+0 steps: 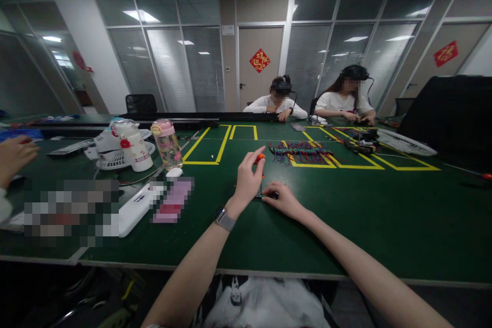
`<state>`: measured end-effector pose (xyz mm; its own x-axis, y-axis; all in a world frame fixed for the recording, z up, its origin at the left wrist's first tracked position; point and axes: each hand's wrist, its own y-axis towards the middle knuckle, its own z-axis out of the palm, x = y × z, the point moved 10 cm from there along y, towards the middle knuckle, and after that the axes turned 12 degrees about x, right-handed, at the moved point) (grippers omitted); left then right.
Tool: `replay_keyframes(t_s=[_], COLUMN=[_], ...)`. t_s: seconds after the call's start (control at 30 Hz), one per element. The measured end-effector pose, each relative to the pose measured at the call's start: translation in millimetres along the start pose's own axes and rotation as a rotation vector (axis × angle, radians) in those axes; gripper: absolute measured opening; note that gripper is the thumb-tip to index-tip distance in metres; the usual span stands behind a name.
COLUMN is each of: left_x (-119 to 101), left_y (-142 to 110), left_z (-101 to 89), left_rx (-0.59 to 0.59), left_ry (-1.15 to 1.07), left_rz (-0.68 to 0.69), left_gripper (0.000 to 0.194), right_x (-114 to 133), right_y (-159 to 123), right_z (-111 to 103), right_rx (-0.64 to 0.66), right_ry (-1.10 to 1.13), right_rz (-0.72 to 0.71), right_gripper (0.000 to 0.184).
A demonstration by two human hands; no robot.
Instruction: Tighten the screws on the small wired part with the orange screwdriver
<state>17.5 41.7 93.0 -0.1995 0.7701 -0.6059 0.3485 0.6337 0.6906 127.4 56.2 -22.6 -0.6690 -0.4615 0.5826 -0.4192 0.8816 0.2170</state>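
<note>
My left hand (248, 174), with a watch on its wrist, is closed around the orange handle of a screwdriver (261, 156). The tool stands about upright, its thin shaft pointing down at a small greenish part (259, 196) on the table, which looks like a circuit board. My right hand (282, 199) lies low on the table with its fingertips pinched at the right edge of that part. Fingers and distance hide most of the part's detail. Just beyond my hands lies a row of small boards with many coloured wires (302, 151).
The green table (369, 215) carries yellow tape outlines. At left stand a white jug (136, 146), a pink-lidded bottle (166, 143) and a white case (140, 210). A co-worker's hand (17, 159) is at far left; two people sit opposite. A white basket (407, 142) lies right.
</note>
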Motion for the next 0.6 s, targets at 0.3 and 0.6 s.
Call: replay_keyframes(t_s=[0.3, 0.6], left_x=[2.9, -1.1], left_y=[-0.9, -2.4], left_z=[-8.7, -13.3], left_rx=[-0.056, -0.091], left_ry=[0.054, 0.106], left_rz=[-0.052, -0.044], left_gripper=[0.031, 0.021], right_x=[1.8, -0.2], right_y=[-1.1, -0.3], right_z=[-0.9, 0.0], right_rx=[0.014, 0.013], right_ry=[-0.005, -0.021], right_rz=[0.007, 0.003], right_gripper=[0.011, 0.01])
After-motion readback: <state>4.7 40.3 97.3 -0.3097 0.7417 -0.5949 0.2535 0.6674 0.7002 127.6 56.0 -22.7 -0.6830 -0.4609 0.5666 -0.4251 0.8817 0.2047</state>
